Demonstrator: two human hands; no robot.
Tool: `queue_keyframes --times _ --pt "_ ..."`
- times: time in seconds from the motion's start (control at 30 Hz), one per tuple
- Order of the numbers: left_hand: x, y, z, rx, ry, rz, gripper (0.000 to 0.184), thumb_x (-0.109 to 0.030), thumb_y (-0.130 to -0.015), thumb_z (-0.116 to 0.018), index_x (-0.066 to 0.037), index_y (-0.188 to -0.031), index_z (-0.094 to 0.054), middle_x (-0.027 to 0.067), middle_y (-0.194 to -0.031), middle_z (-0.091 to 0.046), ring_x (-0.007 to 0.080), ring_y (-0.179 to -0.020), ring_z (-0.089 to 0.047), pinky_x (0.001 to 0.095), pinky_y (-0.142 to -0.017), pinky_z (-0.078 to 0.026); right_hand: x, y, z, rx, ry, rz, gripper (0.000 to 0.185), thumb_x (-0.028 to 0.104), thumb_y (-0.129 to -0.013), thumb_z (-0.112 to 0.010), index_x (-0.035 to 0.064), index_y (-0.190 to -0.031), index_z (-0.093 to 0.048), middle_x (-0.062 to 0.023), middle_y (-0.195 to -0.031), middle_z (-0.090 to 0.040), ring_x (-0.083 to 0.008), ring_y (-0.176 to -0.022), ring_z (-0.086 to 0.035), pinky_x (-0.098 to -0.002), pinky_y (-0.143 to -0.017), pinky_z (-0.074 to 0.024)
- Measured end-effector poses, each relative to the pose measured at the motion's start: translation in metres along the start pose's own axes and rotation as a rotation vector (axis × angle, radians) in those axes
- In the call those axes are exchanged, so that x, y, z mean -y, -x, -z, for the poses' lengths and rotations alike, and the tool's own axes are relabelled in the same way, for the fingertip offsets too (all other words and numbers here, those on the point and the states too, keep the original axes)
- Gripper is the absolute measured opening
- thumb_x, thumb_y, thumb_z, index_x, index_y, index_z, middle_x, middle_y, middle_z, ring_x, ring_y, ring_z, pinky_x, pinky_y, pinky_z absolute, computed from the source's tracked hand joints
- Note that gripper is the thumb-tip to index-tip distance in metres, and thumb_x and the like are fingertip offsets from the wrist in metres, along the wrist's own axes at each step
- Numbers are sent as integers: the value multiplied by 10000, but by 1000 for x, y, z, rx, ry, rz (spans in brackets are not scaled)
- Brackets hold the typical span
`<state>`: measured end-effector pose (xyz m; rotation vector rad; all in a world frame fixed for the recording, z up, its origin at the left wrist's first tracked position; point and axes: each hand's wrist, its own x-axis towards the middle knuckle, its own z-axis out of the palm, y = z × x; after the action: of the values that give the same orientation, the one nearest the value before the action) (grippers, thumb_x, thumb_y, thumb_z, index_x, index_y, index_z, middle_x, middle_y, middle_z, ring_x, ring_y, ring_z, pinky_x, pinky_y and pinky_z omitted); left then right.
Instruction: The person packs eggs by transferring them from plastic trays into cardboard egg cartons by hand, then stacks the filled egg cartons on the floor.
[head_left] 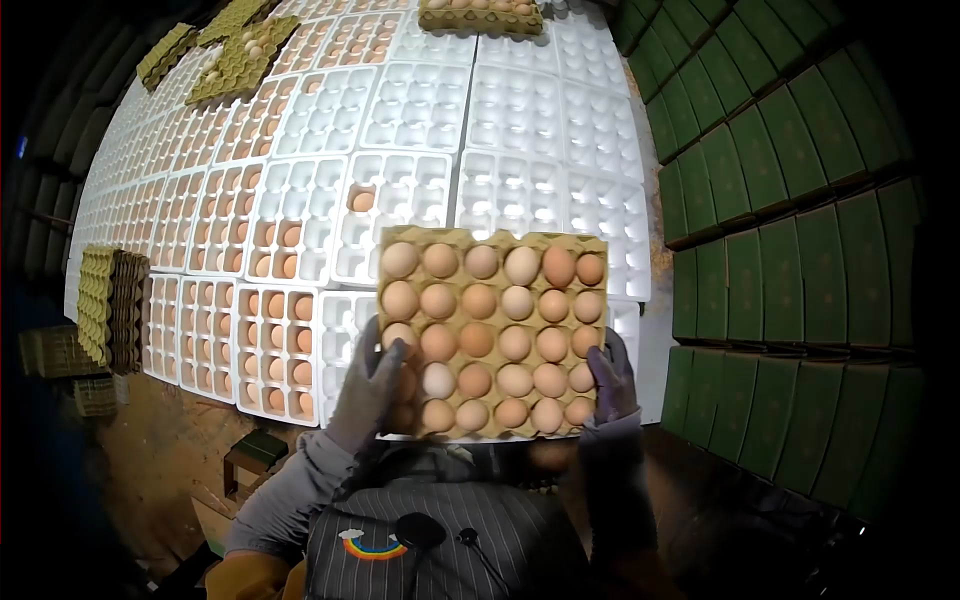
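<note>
A pulp tray (493,335) full of brown and pale eggs is held level over the near edge of the white foam trays. My gloved left hand (368,390) grips its left edge, with the thumb over the rim by the eggs. At the right edge, my gloved right hand (612,382) holds the same tray, fingers partly hidden beneath it. Just behind it lies a foam tray (398,215) with one egg at its left side. Left of my left hand, another foam tray (277,352) holds several eggs in its cells.
Green boxes (790,290) are stacked along the right side. Stacked pulp trays (112,305) stand at the left edge, and more pulp trays (240,70) lie at the far left. A pulp tray with eggs (480,17) sits at the far edge.
</note>
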<state>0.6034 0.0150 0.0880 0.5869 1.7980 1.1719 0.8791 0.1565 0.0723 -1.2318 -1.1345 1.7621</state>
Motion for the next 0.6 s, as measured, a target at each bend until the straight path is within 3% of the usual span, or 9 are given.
queue_keyframes --times 0.03,0.27,0.33,0.37,0.4,0.47,0.5,0.57,0.6 --pt "3 -2 -15 51 35 -17 665 -340 -999 -573 41 -1482 -322 212 -1371 -514 256 -1254 -505 339 -1052 -402 -3 -2 22 -49 69 -7 476 178 -932 -579 -17 -1353 -477 -115 -1286 -557 -199 -1176 -514 -355 -1034 -397" --pt "37 -31 -74 221 100 36 606 -318 -995 -564 21 -1460 -374 183 -1171 -636 243 -1097 -610 332 -959 -469 -27 -10 106 -158 208 -76 432 130 -930 -600 -24 -1321 -497 -120 -1264 -571 -185 -1106 -555 -328 -950 -465" --pt "26 -40 -59 275 -146 95 438 -227 -1016 -521 16 -1379 -502 165 -1278 -622 201 -1177 -587 329 -991 -457 -45 -18 116 -221 321 -46 429 98 -908 -630 -14 -1306 -515 -114 -1232 -591 -193 -1081 -569 -334 -934 -475" --pt "26 -54 -49 284 -264 101 351 -190 -1000 -557 -4 -1295 -593 148 -1221 -661 181 -1115 -626 331 -936 -494 -51 -20 119 -284 433 -6 431 66 -885 -659 -4 -1291 -534 -108 -1199 -610 -201 -1055 -583 -340 -919 -484" --pt "15 -62 -43 201 -338 -29 328 -164 -968 -604 -27 -1266 -617 128 -1207 -666 196 -1093 -636 338 -918 -505 -38 -24 107 -285 432 -17 431 66 -885 -659 -4 -1291 -534 -108 -1199 -610 -201 -1055 -583 -340 -919 -484" --pt "-3 -84 -39 100 -542 -407 327 -114 -895 -687 -67 -1217 -651 100 -1166 -674 239 -1061 -645 358 -896 -519 12 -44 53 -112 1100 648 428 11 -822 -713 32 -1230 -586 -117 -1124 -628 -237 -1009 -601 -356 -877 -502" --pt "-7 -100 -40 84 -668 -656 349 -89 -854 -723 -84 -1197 -660 91 -1137 -676 267 -1050 -643 371 -893 -521 18 -51 22 -35 867 455 402 10 -780 -738 66 -1161 -622 -116 -1079 -627 -282 -974 -600 -379 -847 -514" --pt "-9 -131 -53 153 -786 -947 344 -148 -817 -746 -104 -1149 -668 72 -1134 -666 312 -1131 -583 427 -961 -483 4 -97 -11 268 1094 797 377 151 -783 -759 113 -1135 -631 -63 -1110 -631 -300 -1053 -580 -441 -977 -455" --pt "-4 -147 -58 205 -869 -991 333 -171 -824 -738 -106 -1142 -666 67 -1141 -662 312 -1138 -577 431 -972 -475 -19 -117 -25 226 1128 952 403 226 -771 -770 140 -1139 -629 -49 -1131 -620 -288 -1120 -556 -444 -1024 -417"
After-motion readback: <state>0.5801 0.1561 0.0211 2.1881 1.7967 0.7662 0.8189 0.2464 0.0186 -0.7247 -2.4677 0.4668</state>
